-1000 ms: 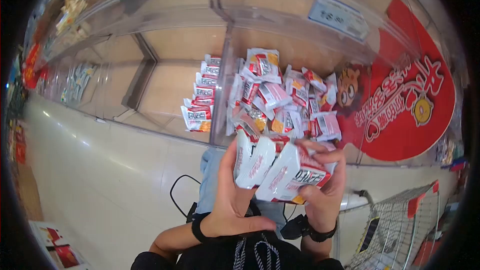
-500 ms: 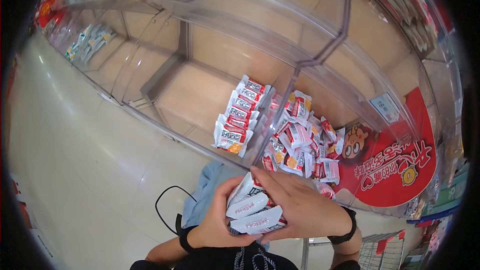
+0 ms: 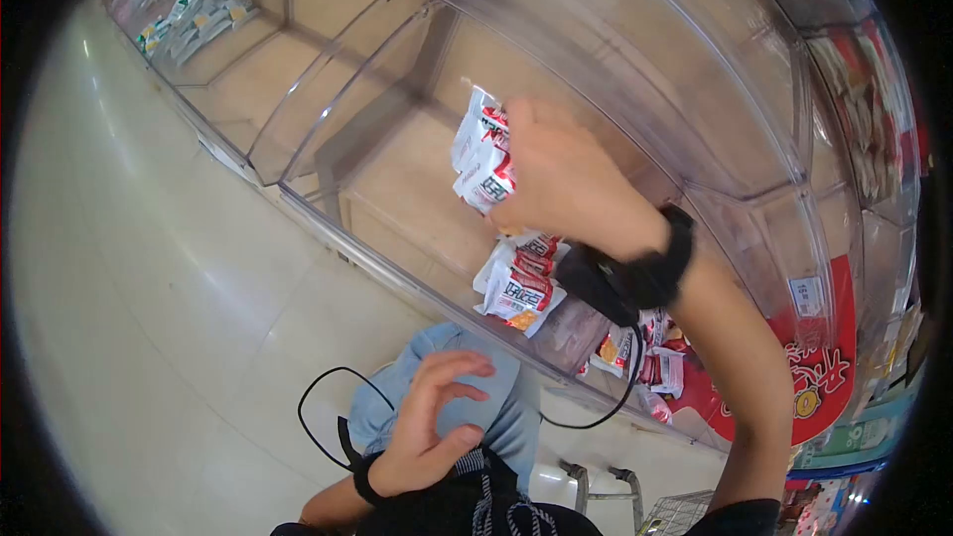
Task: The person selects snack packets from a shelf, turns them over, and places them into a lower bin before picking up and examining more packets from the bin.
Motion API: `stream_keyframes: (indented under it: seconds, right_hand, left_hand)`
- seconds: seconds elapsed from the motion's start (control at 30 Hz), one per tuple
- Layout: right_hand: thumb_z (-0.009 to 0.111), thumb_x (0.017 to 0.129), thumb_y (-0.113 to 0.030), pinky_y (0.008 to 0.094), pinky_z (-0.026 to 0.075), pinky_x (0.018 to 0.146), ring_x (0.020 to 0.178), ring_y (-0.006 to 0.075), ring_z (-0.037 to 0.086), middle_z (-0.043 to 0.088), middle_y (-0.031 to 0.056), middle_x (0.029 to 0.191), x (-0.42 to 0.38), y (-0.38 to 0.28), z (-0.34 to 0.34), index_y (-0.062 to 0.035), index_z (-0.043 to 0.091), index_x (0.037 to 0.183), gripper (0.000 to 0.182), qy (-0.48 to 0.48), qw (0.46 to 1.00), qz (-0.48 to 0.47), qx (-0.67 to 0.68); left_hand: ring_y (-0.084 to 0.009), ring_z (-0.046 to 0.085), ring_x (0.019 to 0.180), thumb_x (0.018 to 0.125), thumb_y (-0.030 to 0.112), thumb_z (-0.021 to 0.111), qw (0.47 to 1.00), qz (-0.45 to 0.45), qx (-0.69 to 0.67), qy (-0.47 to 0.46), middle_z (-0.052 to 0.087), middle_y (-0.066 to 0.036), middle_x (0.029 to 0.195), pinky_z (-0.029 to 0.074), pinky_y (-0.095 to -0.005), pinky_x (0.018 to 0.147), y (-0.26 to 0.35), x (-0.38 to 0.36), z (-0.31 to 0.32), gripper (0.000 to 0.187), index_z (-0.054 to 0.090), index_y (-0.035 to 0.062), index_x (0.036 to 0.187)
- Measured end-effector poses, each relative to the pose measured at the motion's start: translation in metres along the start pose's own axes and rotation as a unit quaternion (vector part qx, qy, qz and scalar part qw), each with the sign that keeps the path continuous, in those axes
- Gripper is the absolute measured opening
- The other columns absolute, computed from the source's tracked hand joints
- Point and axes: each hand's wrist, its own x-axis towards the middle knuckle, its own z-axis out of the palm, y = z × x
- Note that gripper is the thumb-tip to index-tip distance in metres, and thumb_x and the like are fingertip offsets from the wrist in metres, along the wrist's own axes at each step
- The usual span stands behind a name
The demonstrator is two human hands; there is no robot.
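Observation:
My right hand point(image 3: 561, 164) reaches over the clear bin compartment and grips a small bundle of white-and-red snack packets point(image 3: 483, 154), its fingers partly hidden behind the palm. Just below it, a row of matching snack packets point(image 3: 521, 288) lies in the same compartment, its far end covered by my hand and wrist. My left hand point(image 3: 425, 427) is empty above my lap, thumb and fingers apart.
Beyond a clear divider, loose red-and-white packets point(image 3: 665, 372) lie beside a red sign point(image 3: 834, 377). Green-and-white packets point(image 3: 194, 20) sit in a far-left compartment. A price tag point(image 3: 806, 296) hangs on the clear panel. A wire cart point(image 3: 675, 518) stands at the bottom.
Both hands held the bundle over my lap earlier. My right hand has carried it up and left into the compartment; my left hand has let go. The view has shifted.

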Motion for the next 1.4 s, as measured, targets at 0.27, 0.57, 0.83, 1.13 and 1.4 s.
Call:
stream_keyframes:
  seconds: [0.27, 0.57, 0.83, 1.13, 1.4]
  right_hand:
    - [0.073, 0.049, -0.034, 0.0416, 0.036, 0.085, 0.101, 0.0376, 0.044, 0.047, 0.0240, 0.106, 0.055, 0.074, 0.099, 0.0037, 0.042, 0.105, 0.074, -0.193, 0.977, 0.073, 0.047]
    - [0.073, 0.054, -0.043, 0.0377, 0.043, 0.075, 0.088, 0.0310, 0.055, 0.058, 0.0172, 0.091, 0.056, 0.035, 0.083, 0.0027, 0.044, 0.111, 0.078, -0.196, 0.956, 0.082, -0.205]
    - [0.073, 0.056, -0.032, 0.0351, 0.046, 0.072, 0.087, 0.0329, 0.055, 0.055, 0.0190, 0.096, 0.061, 0.045, 0.085, 0.0024, 0.048, 0.096, 0.059, -0.228, 0.972, -0.006, -0.058]
    - [0.059, 0.058, -0.062, 0.0469, 0.017, 0.099, 0.126, 0.0302, 0.018, 0.033, 0.0054, 0.130, 0.070, 0.047, 0.127, -0.0202, 0.041, 0.122, 0.079, -0.243, 0.932, -0.032, -0.268]
    - [0.052, 0.074, -0.048, 0.0427, 0.026, 0.096, 0.118, 0.0338, 0.030, 0.040, 0.0132, 0.123, 0.020, 0.035, 0.051, -0.0082, 0.038, 0.123, 0.064, -0.101, 0.982, -0.127, -0.095]
  left_hand:
    - [-0.0203, 0.050, 0.091, 0.078, 0.008, 0.053, 0.997, -0.054, 0.044, -0.038, 0.053, -0.011, 0.098, 0.041, -0.0298, 0.077, -0.003, 0.001, -0.015, 0.034, 0.044, -0.0003, 0.110]
    - [-0.0195, 0.052, 0.087, 0.080, 0.009, 0.052, 0.988, -0.111, 0.093, -0.050, 0.053, -0.011, 0.096, 0.040, -0.0290, 0.077, -0.012, 0.009, -0.014, 0.032, 0.044, 0.0001, 0.109]
    - [-0.0187, 0.053, 0.088, 0.081, 0.008, 0.051, 0.981, -0.149, 0.105, -0.062, 0.054, -0.010, 0.092, 0.041, -0.0297, 0.078, -0.014, 0.010, -0.016, 0.030, 0.043, 0.0005, 0.109]
    - [-0.0178, 0.053, 0.087, 0.082, 0.008, 0.049, 0.979, -0.181, 0.083, -0.049, 0.054, -0.010, 0.089, 0.041, -0.0293, 0.078, -0.017, 0.011, -0.014, 0.027, 0.044, 0.0000, 0.108]
    - [-0.0183, 0.053, 0.088, 0.082, 0.009, 0.047, 0.967, -0.201, 0.138, -0.068, 0.053, -0.010, 0.091, 0.040, -0.0306, 0.080, 0.005, 0.011, -0.003, 0.027, 0.043, -0.0006, 0.107]
